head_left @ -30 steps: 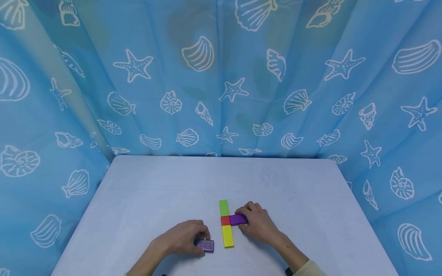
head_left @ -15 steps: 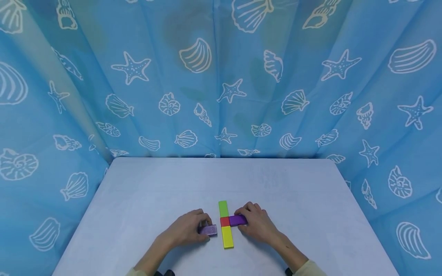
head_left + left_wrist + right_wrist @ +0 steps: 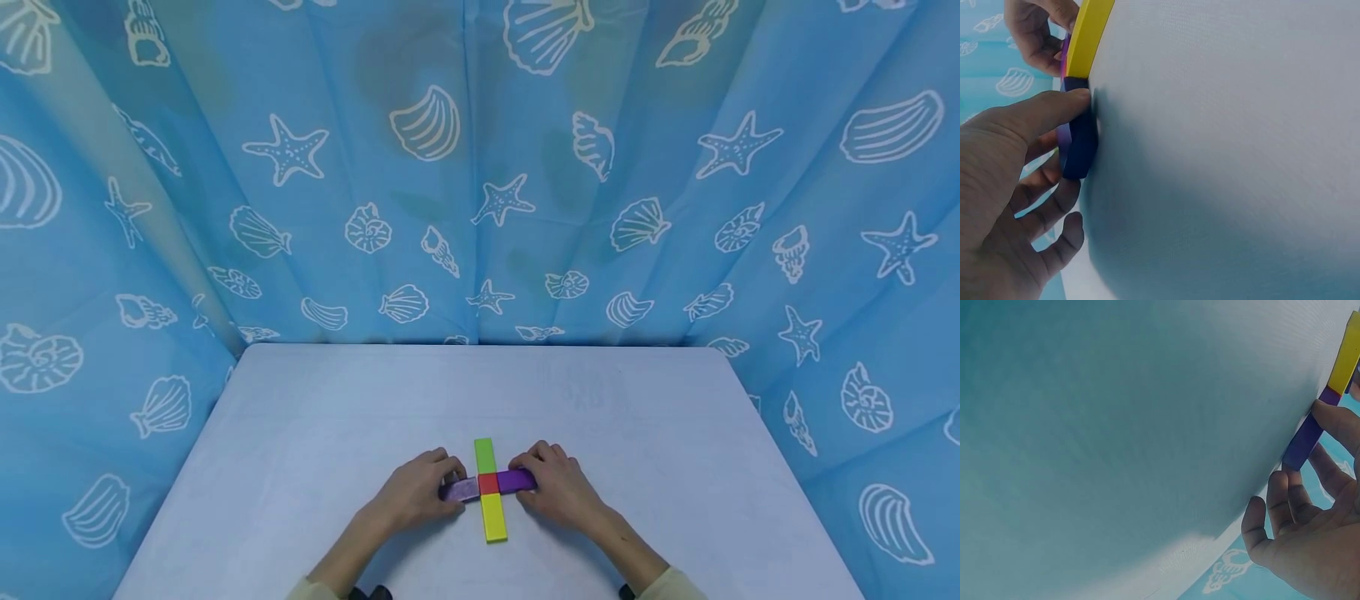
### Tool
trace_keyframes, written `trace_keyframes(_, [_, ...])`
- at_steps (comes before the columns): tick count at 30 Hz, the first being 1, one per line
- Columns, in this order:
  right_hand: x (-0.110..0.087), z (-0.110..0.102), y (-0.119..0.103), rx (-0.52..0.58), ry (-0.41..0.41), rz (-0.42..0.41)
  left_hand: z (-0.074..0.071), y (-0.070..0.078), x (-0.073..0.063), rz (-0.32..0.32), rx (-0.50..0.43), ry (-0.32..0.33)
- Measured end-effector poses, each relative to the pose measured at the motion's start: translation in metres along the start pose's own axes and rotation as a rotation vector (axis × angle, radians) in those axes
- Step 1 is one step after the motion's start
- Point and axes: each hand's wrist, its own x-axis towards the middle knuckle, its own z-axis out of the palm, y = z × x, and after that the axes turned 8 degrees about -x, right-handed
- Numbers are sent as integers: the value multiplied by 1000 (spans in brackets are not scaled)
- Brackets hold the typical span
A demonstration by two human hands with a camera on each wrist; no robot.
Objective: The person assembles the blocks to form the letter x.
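Colored blocks form a cross on the white table. A small red block (image 3: 488, 484) is its center, with a green block (image 3: 485, 455) on the far side and a yellow block (image 3: 493, 518) on the near side. My left hand (image 3: 417, 490) pinches a greyish-purple block (image 3: 462, 489) whose end is right at the red block's left side. On the opposite side my right hand (image 3: 561, 485) grips a purple block (image 3: 516, 481) that meets the red one. In the left wrist view, the thumb (image 3: 1066, 106) lies along the near side of the held block.
The white tabletop (image 3: 337, 400) extends around the blocks. Behind and beside it hangs a blue curtain (image 3: 352, 183) printed with white shells and starfish. Dark straps show near both sleeves at the bottom edge.
My left hand has carried the greyish-purple block away from me and to the right, up to the red block. My right hand has stayed on the purple block.
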Motion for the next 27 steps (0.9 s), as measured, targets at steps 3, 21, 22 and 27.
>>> trace_keyframes(3, [0, 0, 0, 4, 0, -1, 1, 0, 2, -1, 13, 11])
trace_keyframes(21, [0, -1, 0, 16, 3, -3, 0, -3, 5, 35, 10, 19])
trace_keyframes(22, [0, 0, 0, 16, 5, -4, 0, -3, 5, 34, 11, 17])
trace_keyframes(27, [0, 1, 1, 11, 6, -1, 0, -3, 6, 28, 15, 5])
